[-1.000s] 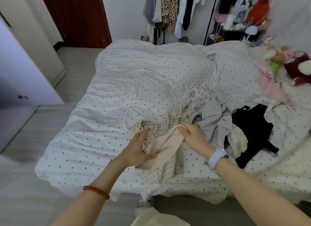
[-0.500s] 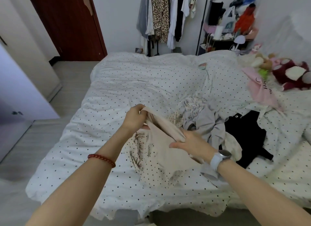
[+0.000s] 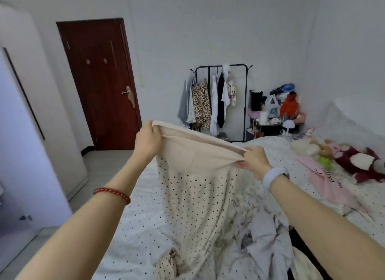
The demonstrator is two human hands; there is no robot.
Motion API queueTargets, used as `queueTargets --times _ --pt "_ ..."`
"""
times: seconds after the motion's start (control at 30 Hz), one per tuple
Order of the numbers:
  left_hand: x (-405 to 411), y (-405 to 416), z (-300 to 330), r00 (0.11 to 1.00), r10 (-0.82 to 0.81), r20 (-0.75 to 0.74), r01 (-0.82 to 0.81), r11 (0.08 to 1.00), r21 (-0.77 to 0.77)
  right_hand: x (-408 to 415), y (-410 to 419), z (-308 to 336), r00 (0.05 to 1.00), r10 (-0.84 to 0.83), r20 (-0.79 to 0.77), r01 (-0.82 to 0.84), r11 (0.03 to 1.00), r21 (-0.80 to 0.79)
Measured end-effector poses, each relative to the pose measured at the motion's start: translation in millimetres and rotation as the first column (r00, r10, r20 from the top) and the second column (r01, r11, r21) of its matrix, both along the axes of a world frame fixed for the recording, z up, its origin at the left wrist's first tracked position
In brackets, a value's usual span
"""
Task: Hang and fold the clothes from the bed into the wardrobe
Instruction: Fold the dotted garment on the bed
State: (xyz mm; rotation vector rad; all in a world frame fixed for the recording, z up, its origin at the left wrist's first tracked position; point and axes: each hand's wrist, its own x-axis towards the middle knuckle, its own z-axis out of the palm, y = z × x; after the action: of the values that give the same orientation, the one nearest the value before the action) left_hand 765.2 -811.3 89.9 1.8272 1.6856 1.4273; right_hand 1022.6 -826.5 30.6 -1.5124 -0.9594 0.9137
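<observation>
A cream garment with dark dots [image 3: 195, 198] hangs stretched in front of me above the bed [image 3: 141, 223]. My left hand [image 3: 148, 141] grips one end of its plain beige band, held higher. The other end is pinched by my right hand [image 3: 253, 160], which is lower and to the right. The garment's lower part trails down onto the bedcover. A grey garment [image 3: 268, 240] and a black one [image 3: 302, 244] lie crumpled on the bed under my right forearm. A white wardrobe [image 3: 27, 175] stands at the left.
A black clothes rack [image 3: 218, 100] with several hanging garments stands against the far wall, beside a cluttered side table [image 3: 275, 117]. A dark red door [image 3: 102, 85] is shut at the back left. Plush toys [image 3: 354, 160] and a pink garment [image 3: 329, 183] lie at the bed's right.
Both hands have raised the dotted garment off the bed and pulled its band taut between them. My head has tilted up, bringing the door and rack fully into view.
</observation>
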Motion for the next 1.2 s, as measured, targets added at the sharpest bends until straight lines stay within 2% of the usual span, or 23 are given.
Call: queueTargets --times 0.07,0.13,0.23,0.3,0.37,0.47,0.5,0.53,0.6,0.63,0.73,0.9,1.1,1.2 --pt "-10.1 -1.5 33.8 0.998 -0.045 0.043 0.041 0.996 0.085 -12.6 8.5 53.1 0.988 0.007 -0.157 0.023 0.982 0.186" --pt "-20.0 -12.0 59.2 0.984 -0.17 0.06 0.164 0.982 0.096 -26.1 10.1 96.4 0.971 0.037 -0.236 0.038 0.951 0.307" --pt "-40.3 -34.8 74.7 0.903 -0.404 0.143 0.416 0.907 -0.067 -37.8 -2.8 133.4 0.959 0.176 -0.223 -0.07 0.908 0.414" --pt "-55.6 -49.2 74.9 0.873 -0.468 0.138 0.486 0.856 -0.174 -38.4 -14.0 138.0 0.94 0.279 -0.197 -0.167 0.879 0.446" --pt "-69.6 -58.0 70.1 0.872 -0.449 0.193 0.473 0.875 -0.105 -37.8 -22.2 134.2 0.907 0.355 -0.226 -0.212 0.849 0.484" --pt "-80.0 -56.0 64.1 0.824 -0.367 0.432 0.343 0.93 0.136 -42.8 -23.0 125.4 0.844 0.418 -0.335 -0.22 0.84 0.495" --pt "-81.5 -50.1 62.5 0.815 -0.333 0.474 0.286 0.943 0.17 -44.2 -17.8 122.7 0.876 0.387 -0.287 -0.224 0.855 0.468" --pt "-81.6 -44.0 61.2 0.831 -0.289 0.475 0.234 0.957 0.172 -46.0 -12.1 121.1 0.926 0.335 -0.173 -0.237 0.874 0.424" --pt "-82.9 -29.8 51.8 0.924 -0.157 0.348 0.124 0.986 0.115 -44.5 0.9 111.3 0.965 0.242 0.098 -0.261 0.907 0.329" --pt "-83.5 -22.6 44.0 0.959 -0.106 0.264 0.086 0.992 0.088 -40.8 7.9 104.6 0.961 0.232 0.148 -0.267 0.919 0.29" --pt "-83.0 -9.9 22.3 0.992 -0.045 0.115 0.04 0.998 0.047 -30.5 21.7 82.8 0.956 0.272 0.109 -0.29 0.935 0.206" --pt "-76.4 18.9 -14.1 0.993 -0.118 0.002 0.118 0.993 -0.025 -34.3 46.8 38.5 0.912 0.408 0.035 -0.409 0.913 -0.005" --pt "-103.0 103.2 -77.2 0.988 -0.061 -0.144 0.022 0.966 -0.259 -49.3 109.8 -15.1 0.955 0.278 -0.101 -0.282 0.959 -0.027" --pt "-108.3 160.6 -110.4 0.982 -0.046 -0.181 -0.015 0.947 -0.322 -68.7 165.3 -43.8 0.962 0.232 -0.147 -0.237 0.971 -0.021"
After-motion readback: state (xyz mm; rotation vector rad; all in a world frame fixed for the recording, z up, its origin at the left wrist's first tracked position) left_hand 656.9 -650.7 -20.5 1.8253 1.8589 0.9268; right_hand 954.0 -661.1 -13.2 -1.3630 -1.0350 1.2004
